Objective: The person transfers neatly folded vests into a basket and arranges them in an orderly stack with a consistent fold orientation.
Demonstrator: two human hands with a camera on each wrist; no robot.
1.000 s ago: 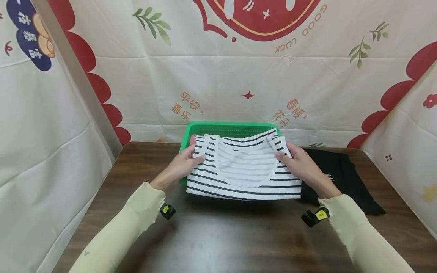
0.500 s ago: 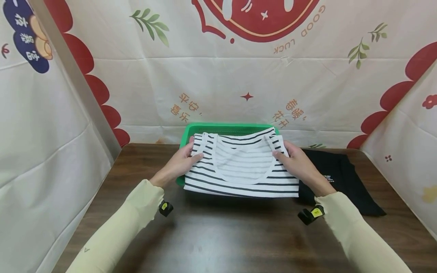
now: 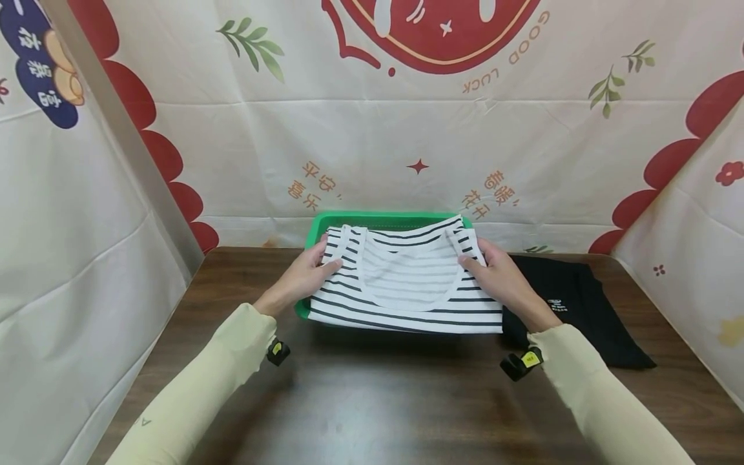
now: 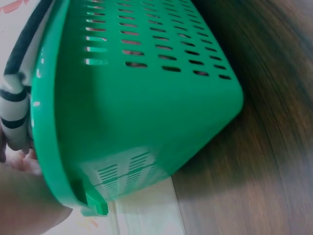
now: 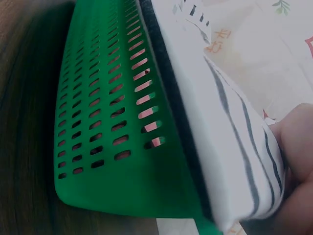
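A folded white garment with black stripes and a wide round neckline (image 3: 407,316) lies over the green slotted basket (image 3: 314,232) and covers most of its opening. My left hand (image 3: 305,268) pinches its left side, thumb on top. On the opposite side, my right hand (image 3: 502,274) grips the cloth, also with the thumb above. Seen from the left wrist, the basket's slotted wall (image 4: 146,93) stands on the table, with a striped fold (image 4: 14,110) at its rim. In the right wrist view, the striped cloth (image 5: 210,122) overhangs the basket's slotted side (image 5: 105,98).
A black folded garment with small white print (image 3: 575,310) lies on the brown wooden table (image 3: 372,400), right of the basket. A printed white cloth backdrop (image 3: 372,129) hangs behind the table, with more cloth at both sides.
The striped garment and both hands have shifted slightly farther over the basket. Both hands keep their hold on the cloth. The head view has turned a little.
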